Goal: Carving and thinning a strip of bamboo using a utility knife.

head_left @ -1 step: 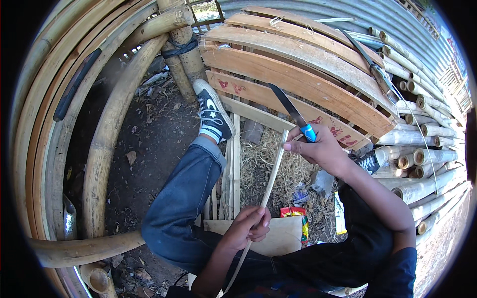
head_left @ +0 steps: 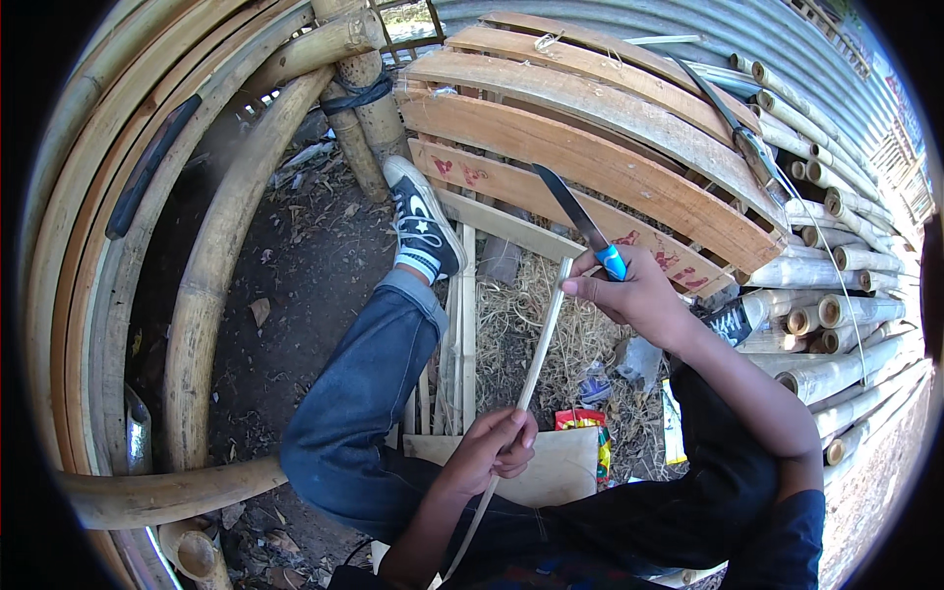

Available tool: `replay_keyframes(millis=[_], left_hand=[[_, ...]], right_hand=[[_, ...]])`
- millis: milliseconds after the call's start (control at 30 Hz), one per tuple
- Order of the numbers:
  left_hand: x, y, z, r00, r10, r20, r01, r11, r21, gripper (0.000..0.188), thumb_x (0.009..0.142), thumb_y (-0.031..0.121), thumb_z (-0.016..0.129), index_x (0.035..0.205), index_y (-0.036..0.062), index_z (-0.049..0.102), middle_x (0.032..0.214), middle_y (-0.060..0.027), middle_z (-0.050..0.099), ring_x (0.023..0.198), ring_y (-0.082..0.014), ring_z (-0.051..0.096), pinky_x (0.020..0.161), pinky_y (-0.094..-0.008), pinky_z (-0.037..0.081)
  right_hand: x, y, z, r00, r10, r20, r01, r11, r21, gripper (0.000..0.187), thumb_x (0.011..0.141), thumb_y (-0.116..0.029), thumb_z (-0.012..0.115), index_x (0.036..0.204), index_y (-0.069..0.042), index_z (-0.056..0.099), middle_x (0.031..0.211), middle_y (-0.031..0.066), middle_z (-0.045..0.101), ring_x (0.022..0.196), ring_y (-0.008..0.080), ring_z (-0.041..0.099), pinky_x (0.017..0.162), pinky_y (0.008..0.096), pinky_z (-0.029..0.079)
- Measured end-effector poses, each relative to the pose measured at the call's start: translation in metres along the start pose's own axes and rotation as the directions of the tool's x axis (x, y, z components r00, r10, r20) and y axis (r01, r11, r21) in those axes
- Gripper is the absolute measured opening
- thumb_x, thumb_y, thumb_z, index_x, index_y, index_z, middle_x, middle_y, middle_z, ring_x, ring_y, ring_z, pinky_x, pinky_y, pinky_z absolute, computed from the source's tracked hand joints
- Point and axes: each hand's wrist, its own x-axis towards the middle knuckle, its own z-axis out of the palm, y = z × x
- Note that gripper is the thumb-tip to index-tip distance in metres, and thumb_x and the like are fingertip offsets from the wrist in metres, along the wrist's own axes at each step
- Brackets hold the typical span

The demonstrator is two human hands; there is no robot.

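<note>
While the pale strip [head_left: 540, 349] is clasped at lower centre by the left hand [head_left: 490, 450], its upper end and a blue-handled knife [head_left: 582, 218] are grasped centre-right by the right hand [head_left: 637, 297].

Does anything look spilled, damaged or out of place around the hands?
A red-and-yellow packet by the pale board looks like litter, odd near the scattered shavings. The pale strip held in the left hand and right hand shows no obvious damage; nor does the knife.

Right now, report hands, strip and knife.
Left hand: closed round pale strip. Right hand: holding knife, thumb at strip's upper end. Blade clear of strip. Strip unobstructed between hands.
</note>
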Motion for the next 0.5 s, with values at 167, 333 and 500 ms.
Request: replay_keyframes(millis=[167, 333, 500], left_hand=[[0.002, -0.004, 0.009, 0.976, 0.112, -0.188, -0.047, 0.947, 0.317, 0.032, 0.101, 0.028, 0.036, 0.082, 0.0039, 0.047, 0.055, 0.0054, 0.029, 0.045, -0.0028, 0.024, 0.041, -0.0202, 0.021], [0.003, -0.009, 0.002, 0.973, 0.118, -0.200, -0.040, 0.934, 0.356, 0.030, 0.101, 0.029, 0.038, 0.084, 0.0052, 0.047, 0.059, 0.0064, 0.031, 0.048, -0.0010, 0.027, 0.042, -0.0175, 0.023], [0.002, -0.003, 0.008, 0.965, 0.110, -0.239, -0.029, 0.948, 0.317, 0.032, 0.101, 0.027, 0.037, 0.081, 0.0037, 0.047, 0.056, 0.0056, 0.030, 0.047, -0.0026, 0.025, 0.042, -0.0197, 0.022]], right_hand=[[0.005, 0.006, 0.000, 0.999, 0.013, -0.048, -0.016, 0.998, -0.059, 0.017, 0.082, -0.016, 0.067, 0.084, 0.000, 0.067, 0.061, -0.0021, 0.053, 0.058, 0.0054, 0.045, 0.054, 0.0249, 0.036], [0.007, 0.015, -0.003, 0.998, -0.008, -0.058, 0.003, 0.997, -0.081, 0.015, 0.083, -0.013, 0.064, 0.086, 0.001, 0.067, 0.064, 0.0001, 0.057, 0.060, 0.0064, 0.048, 0.057, 0.0252, 0.038], [0.010, 0.021, -0.008, 0.995, 0.033, -0.093, -0.044, 0.992, -0.119, 0.017, 0.084, -0.015, 0.061, 0.088, 0.001, 0.067, 0.066, 0.0014, 0.059, 0.063, 0.0062, 0.050, 0.059, 0.0239, 0.040]])
